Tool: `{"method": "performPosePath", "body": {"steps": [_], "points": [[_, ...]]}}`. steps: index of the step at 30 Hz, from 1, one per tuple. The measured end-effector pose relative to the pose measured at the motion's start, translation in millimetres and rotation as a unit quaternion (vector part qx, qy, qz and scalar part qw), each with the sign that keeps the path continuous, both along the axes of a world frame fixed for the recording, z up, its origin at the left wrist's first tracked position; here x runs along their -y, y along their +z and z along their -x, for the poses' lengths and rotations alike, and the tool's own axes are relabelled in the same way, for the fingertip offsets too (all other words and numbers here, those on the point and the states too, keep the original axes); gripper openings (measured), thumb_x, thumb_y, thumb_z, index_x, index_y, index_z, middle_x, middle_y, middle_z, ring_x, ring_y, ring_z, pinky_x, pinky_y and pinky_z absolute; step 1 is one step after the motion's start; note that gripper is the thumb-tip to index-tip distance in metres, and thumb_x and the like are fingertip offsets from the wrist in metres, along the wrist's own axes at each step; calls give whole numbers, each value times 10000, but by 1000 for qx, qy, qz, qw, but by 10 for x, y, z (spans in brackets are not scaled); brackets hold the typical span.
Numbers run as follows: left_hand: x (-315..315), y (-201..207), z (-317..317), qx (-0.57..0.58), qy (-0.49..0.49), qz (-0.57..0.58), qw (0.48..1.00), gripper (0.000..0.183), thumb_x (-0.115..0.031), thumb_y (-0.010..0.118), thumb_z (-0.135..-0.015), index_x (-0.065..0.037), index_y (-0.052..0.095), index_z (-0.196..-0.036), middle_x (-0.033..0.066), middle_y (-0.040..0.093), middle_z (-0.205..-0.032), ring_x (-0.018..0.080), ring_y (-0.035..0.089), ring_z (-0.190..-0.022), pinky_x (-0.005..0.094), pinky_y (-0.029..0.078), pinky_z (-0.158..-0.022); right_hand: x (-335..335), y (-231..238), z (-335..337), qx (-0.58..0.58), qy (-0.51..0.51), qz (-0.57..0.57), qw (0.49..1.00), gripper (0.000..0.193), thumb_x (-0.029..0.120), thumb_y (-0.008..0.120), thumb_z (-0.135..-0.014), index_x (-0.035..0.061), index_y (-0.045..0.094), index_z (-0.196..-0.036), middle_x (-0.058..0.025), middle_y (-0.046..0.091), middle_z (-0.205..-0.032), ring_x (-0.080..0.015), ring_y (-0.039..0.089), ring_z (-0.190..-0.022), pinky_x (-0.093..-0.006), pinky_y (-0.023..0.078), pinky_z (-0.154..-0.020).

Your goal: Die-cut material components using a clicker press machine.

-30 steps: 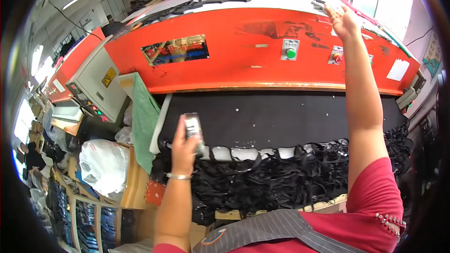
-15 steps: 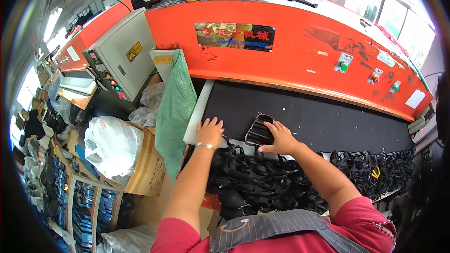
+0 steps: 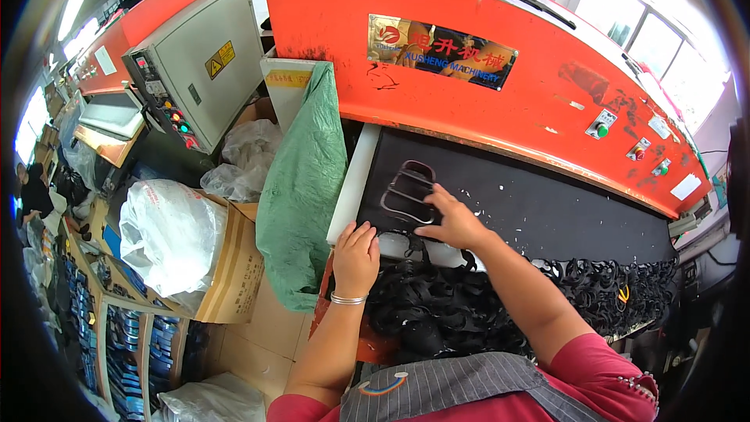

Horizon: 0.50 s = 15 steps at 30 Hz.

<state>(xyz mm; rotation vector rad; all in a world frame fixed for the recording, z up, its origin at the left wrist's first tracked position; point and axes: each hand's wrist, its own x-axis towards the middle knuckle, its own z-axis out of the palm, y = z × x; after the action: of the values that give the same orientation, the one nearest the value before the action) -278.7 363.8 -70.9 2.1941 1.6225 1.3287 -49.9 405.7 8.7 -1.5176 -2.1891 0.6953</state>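
A cutting die [image 3: 409, 188], a thin metal frame with rounded corners and crossbars, is on the black sheet [image 3: 500, 203] near its left end. My right hand [image 3: 451, 219] holds the die by its right side, with the thumb near the lower corner. Part of the grip is hidden under the fingers. My left hand [image 3: 357, 256] holds nothing; it lies with fingers stretched out over the near left corner of the white board [image 3: 355, 184] beneath the sheet.
Black cut scraps [image 3: 445, 301] hang in a tangle along the near edge. An orange press [image 3: 469, 101] spans the far side. To the left are a green plastic cover [image 3: 301, 211], a cardboard box [image 3: 238, 266] with a white bag, and a grey control cabinet [image 3: 195, 70].
The cutting die has shifted left and farther away over the sheet with my right hand. My left hand has drawn back to the near corner, its fingers closer together. The view has turned somewhat.
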Motion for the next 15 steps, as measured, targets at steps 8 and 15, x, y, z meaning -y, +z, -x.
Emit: {"method": "performPosePath", "body": {"steps": [8, 15], "points": [[-137, 42, -37, -41, 20, 54, 998, 409, -130, 629, -819, -23, 569, -1209, 149, 523, -1105, 334, 518, -1048, 439, 421, -906, -179, -505, 91, 46, 34, -117, 991, 593, 386, 778, -726, 56, 539, -1156, -277, 385, -1413, -367, 276, -1391, -462, 197, -1153], [-96, 114, -353, -65, 34, 36, 997, 336, -113, 609, -820, 3, 637, -1134, 143, 526, -1022, 333, 524, -996, 434, 432, -871, -132, -453, -109, 76, 19, -150, 986, 600, 410, 716, -726, 27, 537, -1151, -281, 398, -1401, -369, 286, -1387, -469, 203, -1150]]}}
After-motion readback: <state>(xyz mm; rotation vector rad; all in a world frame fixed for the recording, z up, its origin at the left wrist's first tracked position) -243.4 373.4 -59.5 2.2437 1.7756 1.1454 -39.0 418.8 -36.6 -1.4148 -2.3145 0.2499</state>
